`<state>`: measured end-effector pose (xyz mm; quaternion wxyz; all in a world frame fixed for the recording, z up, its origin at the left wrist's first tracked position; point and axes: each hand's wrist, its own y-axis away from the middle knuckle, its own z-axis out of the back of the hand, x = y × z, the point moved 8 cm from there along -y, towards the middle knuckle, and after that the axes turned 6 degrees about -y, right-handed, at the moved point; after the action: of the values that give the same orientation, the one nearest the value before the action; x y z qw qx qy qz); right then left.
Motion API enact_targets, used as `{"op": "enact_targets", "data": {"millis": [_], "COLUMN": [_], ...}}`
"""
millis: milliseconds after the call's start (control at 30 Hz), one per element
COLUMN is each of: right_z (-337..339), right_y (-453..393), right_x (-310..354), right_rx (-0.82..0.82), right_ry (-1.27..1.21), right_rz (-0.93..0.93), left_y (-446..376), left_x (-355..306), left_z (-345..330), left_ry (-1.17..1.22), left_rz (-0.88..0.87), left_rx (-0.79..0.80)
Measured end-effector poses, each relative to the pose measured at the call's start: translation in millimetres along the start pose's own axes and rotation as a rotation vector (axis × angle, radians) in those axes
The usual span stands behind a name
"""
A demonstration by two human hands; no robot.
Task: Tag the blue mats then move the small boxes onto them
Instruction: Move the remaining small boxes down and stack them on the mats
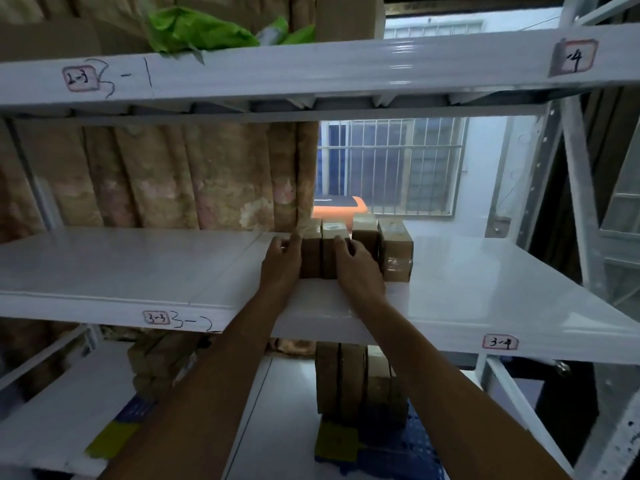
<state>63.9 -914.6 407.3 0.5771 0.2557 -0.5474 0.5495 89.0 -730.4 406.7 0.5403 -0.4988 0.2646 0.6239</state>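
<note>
Several small brown taped boxes point(394, 252) stand close together on the middle white shelf point(138, 271). My left hand point(282, 263) grips the left side of the leftmost box point(310, 258). My right hand point(356, 268) rests over the front of the box beside it point(329, 254), fingers curled on its top edge. On the shelf below, more brown boxes point(349, 382) stand on a blue mat point(415, 448) with a yellow tag point(336, 441). A second blue mat point(135, 408) with a yellow tag point(110, 441) lies at the lower left, partly hidden by my left arm.
The top shelf beam point(311, 69) carries handwritten labels and a green bag point(197, 31). A patterned curtain point(156, 174) hangs behind the shelf. An orange bin point(339, 207) and a barred window point(398, 168) lie beyond. Metal uprights point(581, 202) stand at the right.
</note>
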Motion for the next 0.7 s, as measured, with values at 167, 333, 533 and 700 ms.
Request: {"op": "enact_targets", "data": {"millis": [167, 333, 533, 700], "right_z": [14.3, 18.7, -12.1, -83.8], "right_y": [15.1, 79.3, 224.5, 346.9], "right_x": [9.0, 28.5, 62.3, 52.2], "right_rx": [-0.048, -0.112, -0.109, -0.070], "right_ry": [-0.023, -0.057, -0.219, -0.191], "right_rz": [0.033, 0.115, 0.161, 0.145], "left_y": [25.1, 86.6, 182.8, 254.9], "left_x": [-9.6, -10.1, 24.1, 116.5], "left_z": [18.1, 60.6, 158.3, 249.8], "left_ry": [-0.010, 0.076, 0.278, 0.259], "left_rz": [-0.049, -0.117, -0.213, -0.178], "left_rx": [-0.040, -0.147, -0.165, -0.207]}}
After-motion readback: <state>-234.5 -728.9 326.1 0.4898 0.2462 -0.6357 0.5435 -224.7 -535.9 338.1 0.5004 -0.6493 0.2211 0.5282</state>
